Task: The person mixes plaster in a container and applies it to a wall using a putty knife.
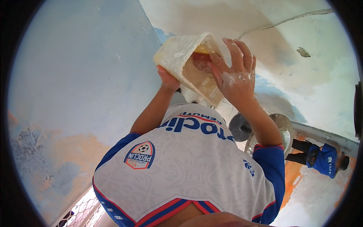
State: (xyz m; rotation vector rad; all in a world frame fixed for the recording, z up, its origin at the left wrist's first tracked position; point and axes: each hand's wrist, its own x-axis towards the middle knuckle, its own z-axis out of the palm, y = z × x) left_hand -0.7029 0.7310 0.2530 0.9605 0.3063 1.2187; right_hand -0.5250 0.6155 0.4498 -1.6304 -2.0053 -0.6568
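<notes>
My left hand (168,78) is closed on the lower left side of a whitish plastic container (177,49), which is tilted with its wide mouth facing right. White paste or dust coats the container's walls. Inside lies a reddish piece (202,61) with a yellow strip (204,49) beside it; their kind is unclear. My right hand (239,77), smeared white, is at the mouth with its fingers spread. Its thumb and forefinger reach in beside the reddish piece; whether they touch it I cannot tell.
Patchy painted wall (83,68) rises on the left. A plastered surface with a crack and a small hole (303,52) is at upper right. Round grey objects (279,126) are beneath my right forearm. A person in a blue shirt (323,159) is at far right.
</notes>
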